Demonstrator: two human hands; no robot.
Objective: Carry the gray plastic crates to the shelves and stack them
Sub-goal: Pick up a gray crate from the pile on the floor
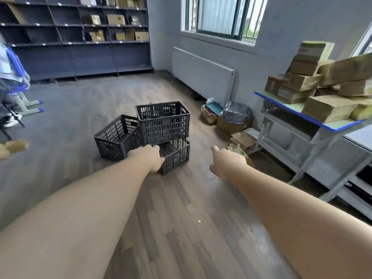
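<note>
Three gray plastic crates sit on the wood floor (181, 228) mid-room: an upper crate (164, 122) stacked on a lower crate (176, 156), and a third crate (117, 137) tilted against their left side. Two bare arms reach toward them. One left hand (150, 158) is at the near corner of the lower crate, its fingers hidden behind the wrist, so I cannot tell whether they grip. One right hand (225, 163) hangs in the air beside the stack, fingers loosely curled, holding nothing. Dark shelves (80, 37) with several cardboard boxes line the far wall, well apart from the crates. One desk (326, 121) at right carries piled boxes.
</note>
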